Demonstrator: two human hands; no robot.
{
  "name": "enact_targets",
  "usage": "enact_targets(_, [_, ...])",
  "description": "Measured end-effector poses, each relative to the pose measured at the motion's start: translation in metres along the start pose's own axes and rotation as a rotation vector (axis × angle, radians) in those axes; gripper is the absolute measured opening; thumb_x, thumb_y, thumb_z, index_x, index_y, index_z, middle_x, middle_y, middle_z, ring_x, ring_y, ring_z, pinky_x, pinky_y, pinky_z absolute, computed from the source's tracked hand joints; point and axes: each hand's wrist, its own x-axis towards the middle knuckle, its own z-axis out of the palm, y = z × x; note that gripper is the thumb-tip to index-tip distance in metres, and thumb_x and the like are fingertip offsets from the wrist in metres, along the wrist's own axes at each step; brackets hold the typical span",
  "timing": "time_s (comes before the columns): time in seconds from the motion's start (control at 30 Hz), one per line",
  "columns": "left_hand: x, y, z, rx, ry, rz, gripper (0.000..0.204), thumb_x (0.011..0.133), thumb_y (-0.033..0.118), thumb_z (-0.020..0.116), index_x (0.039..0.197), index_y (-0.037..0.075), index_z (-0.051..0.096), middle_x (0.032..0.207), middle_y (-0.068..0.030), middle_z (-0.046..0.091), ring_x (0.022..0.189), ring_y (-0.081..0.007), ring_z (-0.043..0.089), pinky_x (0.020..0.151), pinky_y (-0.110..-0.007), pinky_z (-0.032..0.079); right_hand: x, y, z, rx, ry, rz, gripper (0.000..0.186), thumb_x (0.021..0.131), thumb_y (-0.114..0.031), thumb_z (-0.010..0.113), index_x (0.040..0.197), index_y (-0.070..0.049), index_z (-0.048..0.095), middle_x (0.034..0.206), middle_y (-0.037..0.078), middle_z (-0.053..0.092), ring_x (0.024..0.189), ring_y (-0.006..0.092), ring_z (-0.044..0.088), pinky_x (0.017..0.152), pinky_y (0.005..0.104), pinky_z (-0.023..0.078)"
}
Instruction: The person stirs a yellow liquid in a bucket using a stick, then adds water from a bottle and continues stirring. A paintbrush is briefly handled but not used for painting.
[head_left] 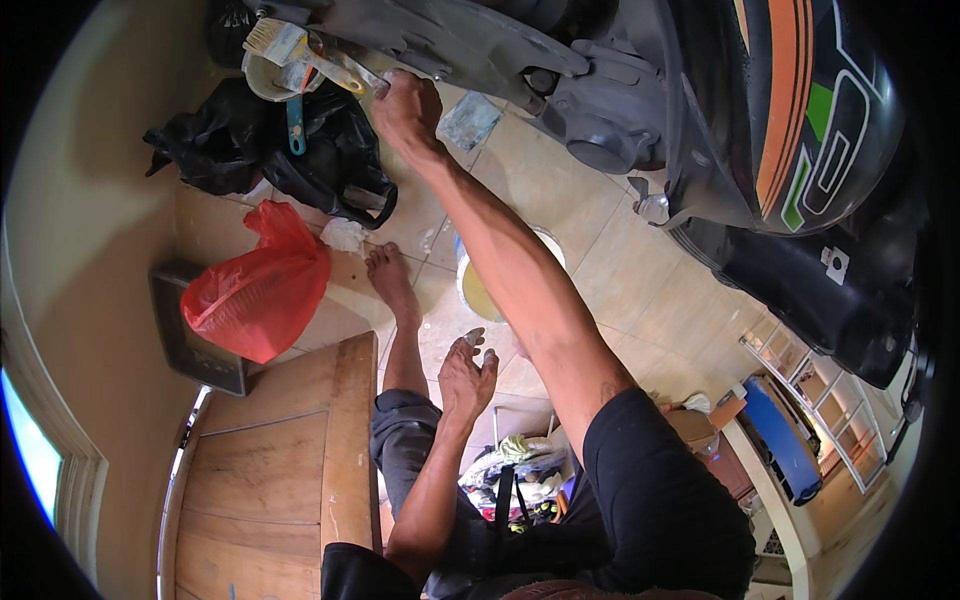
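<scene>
Brush: the brush [285,45] lay across the rim of the pale tub [257,84], its yellow handle [345,79] pointing toward your right hand [405,112].
Handling: it looked light, stiff-handled, soft-bristled, probably best held by that handle.
Right hand: your fingers curled near its end; their grip couldn't be told.
Left hand: your left hand [467,376] hung empty, fingers loosely apart.
Tiles: a bucket [462,284] stood under your forearm.
</scene>
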Motion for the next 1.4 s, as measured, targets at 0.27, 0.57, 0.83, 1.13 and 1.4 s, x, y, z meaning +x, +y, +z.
enact_targets(0.27, [-0.002,0.002,-0.003,-0.054,0.009,0.002,0.041,0.085,0.017,0.062,0.123,0.000,0.060,0.108,-0.0207,0.066,0.095,-0.0336,0.065,0.086,-0.042,0.052,0.012,-0.020,0.011,-0.012,0.013,-0.020,0.015,0.082,-0.015,0.067,0.082,0.000,0.069,0.085,0.023,0.068,0.085,0.0419,0.067,0.076,0.0484,0.053])
enact_targets(0.57, [-0.002,-0.004,-0.004,-0.022,0.049,0.003,0.041,0.087,0.019,0.062,0.126,0.008,0.060,0.110,-0.0143,0.067,0.078,-0.0263,0.065,0.077,-0.039,0.052,0.023,-0.029,0.022,0.024,-0.041,-0.191,0.036,0.078,-0.007,0.065,0.112,0.002,0.060,0.110,0.027,0.064,0.104,0.0446,0.061,0.091,0.0482,0.050])
enact_targets(0.83, [0.000,-0.002,-0.008,-0.027,0.039,0.007,0.042,0.086,0.018,0.063,0.126,0.006,0.059,0.113,-0.0162,0.066,0.099,-0.0300,0.066,0.088,-0.041,0.051,0.028,-0.016,0.033,-0.059,-0.143,-0.389,0.060,0.078,-0.011,0.070,0.133,0.003,0.053,0.132,0.025,0.054,0.125,0.0415,0.049,0.105,0.0509,0.039])
enact_targets(1.13, [0.002,0.001,-0.010,-0.031,0.066,0.042,0.041,0.086,0.018,0.062,0.124,0.005,0.059,0.111,-0.0178,0.066,0.098,-0.0322,0.066,0.087,-0.042,0.052,0.027,-0.026,0.050,0.023,0.027,-0.480,0.063,0.074,0.001,0.069,0.135,0.002,0.050,0.126,0.023,0.054,0.118,0.0414,0.052,0.097,0.0457,0.046])
enact_targets(1.4, [0.002,0.002,-0.009,-0.050,0.024,-0.016,0.041,0.086,0.018,0.062,0.125,0.005,0.059,0.112,-0.0172,0.066,0.099,-0.0316,0.066,0.089,-0.041,0.052,0.012,-0.057,0.046,0.077,0.036,-0.521,0.068,0.075,0.006,0.063,0.139,0.004,0.041,0.112,0.026,0.056,0.104,0.0430,0.058,0.086,0.0476,0.050])
